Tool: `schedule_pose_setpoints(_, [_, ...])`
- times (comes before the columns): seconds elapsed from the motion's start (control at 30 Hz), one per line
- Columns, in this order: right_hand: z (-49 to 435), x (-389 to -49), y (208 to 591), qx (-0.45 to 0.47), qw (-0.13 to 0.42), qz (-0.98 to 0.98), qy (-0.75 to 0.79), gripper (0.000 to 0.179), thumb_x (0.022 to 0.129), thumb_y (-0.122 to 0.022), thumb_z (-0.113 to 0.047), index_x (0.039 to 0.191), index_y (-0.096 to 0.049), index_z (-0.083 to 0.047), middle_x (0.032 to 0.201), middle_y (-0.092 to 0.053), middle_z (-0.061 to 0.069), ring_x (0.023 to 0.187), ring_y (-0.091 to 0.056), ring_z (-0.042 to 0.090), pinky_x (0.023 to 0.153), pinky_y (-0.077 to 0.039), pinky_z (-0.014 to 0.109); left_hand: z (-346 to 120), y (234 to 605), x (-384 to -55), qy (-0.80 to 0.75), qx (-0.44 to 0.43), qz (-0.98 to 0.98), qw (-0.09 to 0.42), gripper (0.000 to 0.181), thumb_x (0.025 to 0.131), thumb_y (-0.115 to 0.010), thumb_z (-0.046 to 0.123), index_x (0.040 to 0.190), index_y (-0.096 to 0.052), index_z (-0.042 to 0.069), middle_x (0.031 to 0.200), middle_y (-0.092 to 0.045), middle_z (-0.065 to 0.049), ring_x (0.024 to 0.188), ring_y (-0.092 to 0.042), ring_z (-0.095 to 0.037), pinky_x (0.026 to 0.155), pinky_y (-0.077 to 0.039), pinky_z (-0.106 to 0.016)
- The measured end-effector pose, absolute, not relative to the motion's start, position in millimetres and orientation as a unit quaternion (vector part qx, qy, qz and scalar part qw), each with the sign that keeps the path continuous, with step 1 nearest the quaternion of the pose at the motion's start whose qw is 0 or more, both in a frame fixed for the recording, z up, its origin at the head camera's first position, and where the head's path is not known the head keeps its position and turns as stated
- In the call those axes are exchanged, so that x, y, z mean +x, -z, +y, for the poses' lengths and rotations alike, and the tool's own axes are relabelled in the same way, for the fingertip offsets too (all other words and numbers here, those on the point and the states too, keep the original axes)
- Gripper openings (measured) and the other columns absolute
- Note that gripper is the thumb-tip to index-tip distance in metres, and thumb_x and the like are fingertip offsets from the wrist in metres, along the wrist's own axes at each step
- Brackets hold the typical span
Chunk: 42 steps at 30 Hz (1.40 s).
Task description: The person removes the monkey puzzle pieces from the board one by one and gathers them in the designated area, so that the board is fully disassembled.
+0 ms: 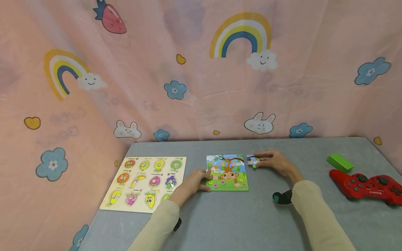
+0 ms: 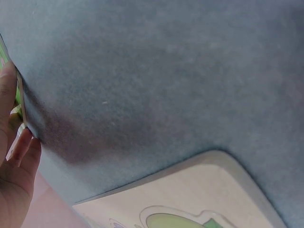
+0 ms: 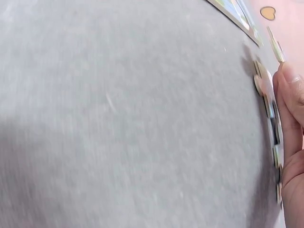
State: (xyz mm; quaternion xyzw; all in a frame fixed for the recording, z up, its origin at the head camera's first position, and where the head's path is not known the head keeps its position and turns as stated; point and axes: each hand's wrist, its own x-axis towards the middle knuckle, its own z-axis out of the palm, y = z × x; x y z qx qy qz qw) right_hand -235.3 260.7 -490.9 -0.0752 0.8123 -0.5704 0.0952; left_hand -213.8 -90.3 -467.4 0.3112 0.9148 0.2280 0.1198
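A square jigsaw puzzle [image 1: 229, 176] with a monkey picture lies near the middle of the table. My left hand [image 1: 194, 183] holds its left edge; in the left wrist view, the fingers [image 2: 29, 149] meet the board's rim. Just right of the puzzle, my right hand [image 1: 277, 162] is by some puzzle pieces [image 1: 252, 160]. Seen from the right wrist, thumb and finger pinch one thin puzzle piece [image 3: 275, 46] edge-on. More pieces [image 3: 270, 116] line up edge-on beside those fingers; whether they are also held is unclear.
On the left lies a cream fruit puzzle board [image 1: 142, 190]. A green block [image 1: 340, 162] and a red game controller [image 1: 367, 188] are at the right of the grey table [image 1: 245, 219]. A pink patterned cloth [image 1: 201, 69] hangs behind and at the left.
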Motion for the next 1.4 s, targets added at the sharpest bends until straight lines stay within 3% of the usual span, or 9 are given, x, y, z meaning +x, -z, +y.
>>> schedule_pose_setpoints(0.2, [271.8, -235.8, 490.2, -0.07, 0.105, 0.805, 0.58, 0.055, 0.082, -0.077, -0.014, 0.129, -0.056, 0.007, 0.139, -0.044, 0.028, 0.117, -0.056, 0.029, 0.088, -0.053, 0.024, -91.3, 467.7, -213.9, -0.229, 0.316, 0.913, 0.117, 0.047, 0.076, -0.079, 0.017, 0.118, -0.065, -0.001, 0.137, -0.051, -0.015, 0.125, -0.049, -0.034, 0.105, -0.041, -0.043])
schedule_pose_setpoints(0.43, [283.0, -234.0, 488.4, -0.064, 0.111, 0.809, 0.574, 0.059, 0.083, -0.076, -0.015, 0.131, -0.052, 0.008, 0.141, -0.041, 0.03, 0.125, -0.047, 0.041, 0.092, -0.052, 0.027, -91.0, 466.9, -213.4, -0.233, 0.319, 0.911, 0.118, 0.048, 0.077, -0.078, 0.016, 0.119, -0.064, -0.002, 0.137, -0.05, -0.015, 0.125, -0.049, -0.035, 0.105, -0.041, -0.043])
schedule_pose_setpoints(0.63, [294.9, -231.0, 485.1, -0.068, 0.113, 0.818, 0.561, 0.06, 0.084, -0.075, -0.018, 0.133, -0.051, 0.008, 0.143, -0.039, 0.03, 0.126, -0.045, 0.04, 0.09, -0.052, 0.023, -91.5, 466.8, -213.5, -0.233, 0.322, 0.91, 0.115, 0.048, 0.077, -0.078, 0.015, 0.119, -0.064, -0.002, 0.136, -0.051, -0.015, 0.125, -0.049, -0.035, 0.105, -0.041, -0.043])
schedule_pose_setpoints(0.83, [311.3, -227.4, 481.0, -0.067, 0.122, 0.812, 0.567, 0.06, 0.087, -0.072, -0.016, 0.135, -0.047, 0.01, 0.142, -0.039, 0.031, 0.117, -0.055, 0.016, 0.088, -0.052, 0.02, -91.6, 466.4, -213.1, -0.236, 0.322, 0.91, 0.113, 0.048, 0.076, -0.079, 0.015, 0.119, -0.064, -0.002, 0.135, -0.053, -0.014, 0.125, -0.049, -0.035, 0.105, -0.041, -0.042])
schedule_pose_setpoints(0.97, [323.4, -224.4, 479.9, -0.058, 0.13, 0.813, 0.564, 0.061, 0.089, -0.07, -0.017, 0.137, -0.044, 0.01, 0.144, -0.037, 0.031, 0.109, -0.054, 0.0, 0.088, -0.051, 0.019, -91.8, 466.5, -213.3, -0.241, 0.319, 0.909, 0.115, 0.048, 0.076, -0.078, 0.014, 0.119, -0.064, -0.002, 0.135, -0.052, -0.014, 0.125, -0.049, -0.035, 0.105, -0.041, -0.043])
schedule_pose_setpoints(1.4, [356.3, -218.2, 475.4, -0.045, 0.123, 0.842, 0.524, 0.062, 0.091, -0.068, -0.023, 0.138, -0.044, 0.008, 0.143, -0.038, 0.031, 0.101, -0.052, -0.01, 0.083, -0.049, 0.013, -92.5, 468.5, -213.0, -0.24, 0.309, 0.913, 0.114, 0.048, 0.076, -0.079, 0.017, 0.119, -0.065, 0.0, 0.136, -0.052, -0.013, 0.125, -0.049, -0.035, 0.105, -0.041, -0.043])
